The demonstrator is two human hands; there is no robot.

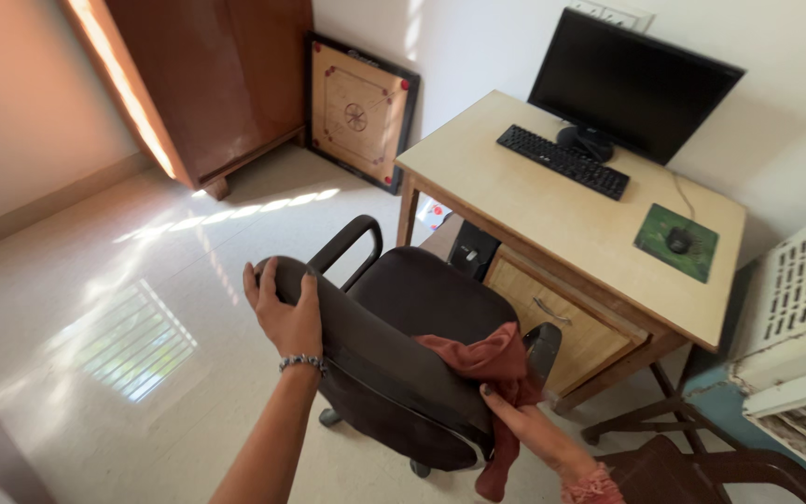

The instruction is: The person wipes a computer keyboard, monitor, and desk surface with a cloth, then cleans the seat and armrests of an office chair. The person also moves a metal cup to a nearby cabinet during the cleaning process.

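Near the bench (515,201), left hand (284,313) grips the chair (403,345) back's left top corner; right hand (520,420), closed on a red cloth (492,364), presses it against the backrest's right end.

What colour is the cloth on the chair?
The cloth is rusty red, seen best in the head view.

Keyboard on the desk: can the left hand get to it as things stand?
Probably not without stepping closer. The left hand grips the top of the chair backrest, and the chair stands between the person and the desk. The keyboard lies at the desk's far side.
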